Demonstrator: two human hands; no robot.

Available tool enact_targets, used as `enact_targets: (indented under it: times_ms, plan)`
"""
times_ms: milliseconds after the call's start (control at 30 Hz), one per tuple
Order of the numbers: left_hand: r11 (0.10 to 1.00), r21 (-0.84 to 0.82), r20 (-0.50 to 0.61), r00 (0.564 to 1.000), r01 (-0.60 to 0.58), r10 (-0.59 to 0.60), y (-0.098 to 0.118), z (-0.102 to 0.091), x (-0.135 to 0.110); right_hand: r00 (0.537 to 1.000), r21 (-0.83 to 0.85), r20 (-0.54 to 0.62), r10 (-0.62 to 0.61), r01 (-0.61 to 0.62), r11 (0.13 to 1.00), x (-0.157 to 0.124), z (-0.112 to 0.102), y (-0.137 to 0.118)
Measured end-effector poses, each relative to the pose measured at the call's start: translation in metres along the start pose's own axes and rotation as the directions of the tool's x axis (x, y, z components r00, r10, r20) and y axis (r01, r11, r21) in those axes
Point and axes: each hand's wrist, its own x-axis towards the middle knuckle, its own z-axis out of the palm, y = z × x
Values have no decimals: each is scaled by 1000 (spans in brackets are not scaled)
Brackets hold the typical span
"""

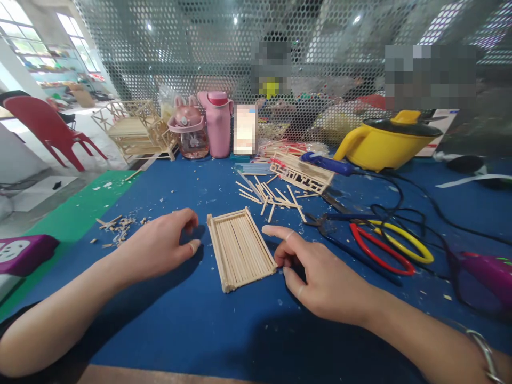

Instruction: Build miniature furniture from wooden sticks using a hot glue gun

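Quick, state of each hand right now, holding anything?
Left hand: loosely open, holding nothing visible.
Right hand: loosely open, holding nothing visible, close beside the stick tray; whether they touch is unclear.

The tray (242, 249) lies on the surface (192, 325) between left hand (162, 240) and right hand (320, 274). Sticks (272, 200) lie behind it, pliers (347, 246) to the right, scraps (122, 229) left.

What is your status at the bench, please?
Left hand empty, apart from the stick panel; right hand at its right edge, contact unclear. Panel flat on blue tabletop. Loose sticks just beyond it, nothing on top.
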Motion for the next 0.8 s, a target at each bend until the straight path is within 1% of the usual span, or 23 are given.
enact_targets:
  times_ms: [67,133,300,433,500,533,600,667,700,733,800]
  plan:
    - [999,-12,66,997,-41,41,3,0,-3,1000,-5,4,-15,15,1000,-1,0,0]
    - [996,-45,92,992,-82,86,7,2,-4,1000,6,2,-30,30,1000,-1,1,0]
    - [982,-113,75,985,-149,158,15,6,-3,994,78,36,-100,97,992,-4,5,-4]
    - [969,-155,86,975,-191,206,16,6,-3,990,67,31,-141,138,988,-4,6,-5]
    - [969,-159,78,976,-191,205,13,6,-3,988,51,-1,-153,153,987,-2,4,-3]
    - [970,-158,74,977,-186,200,12,6,-3,988,35,-45,-148,150,988,-1,2,0]
    - [977,-143,59,984,-157,167,7,5,-3,976,-19,-190,-103,101,995,2,-5,9]
    - [988,-113,26,994,-100,104,4,4,-1,943,-94,-333,-22,-10,996,8,-16,20]
    - [992,-105,0,997,-73,73,2,3,0,926,-135,-377,22,-79,988,11,-22,27]
    - [993,-105,-30,998,-51,48,1,2,1,916,-185,-394,69,-153,971,14,-28,33]
    - [990,-135,-79,997,-34,24,0,1,4,909,-294,-381,168,-292,910,23,-38,45]
